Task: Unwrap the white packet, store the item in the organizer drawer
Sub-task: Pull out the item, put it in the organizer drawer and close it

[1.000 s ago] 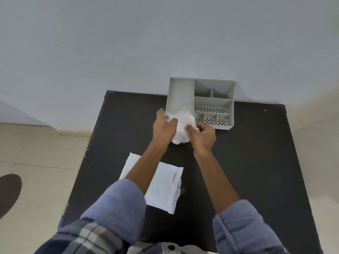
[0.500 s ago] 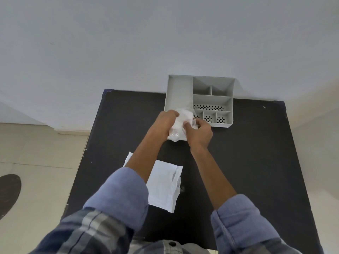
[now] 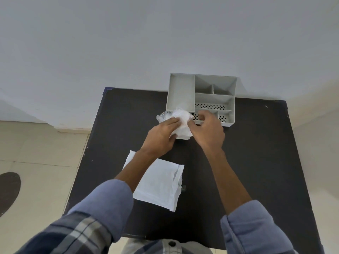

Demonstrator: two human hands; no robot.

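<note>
Both hands pinch white packet (image 3: 180,123) between them: left hand (image 3: 161,136) grips lower-left side, right hand (image 3: 208,130) pulls right edge with thumb and fingers. Clear film flares out above left fingers.

Handling, judged: very light, soft, crinkly; film likely slippery, so hold at edges, peel apart.

Organizer (image 3: 201,97) just beyond grip, open, grey. Flat white wrapper (image 3: 158,182) lies below wrists on black table (image 3: 256,153). Pale wall behind, tiled floor left.

The crumpled white packet (image 3: 180,123) sat bunched up just in front of the grey organizer (image 3: 233,107). The organizer stood at the back, open on top, with many small boxes inside.
</note>
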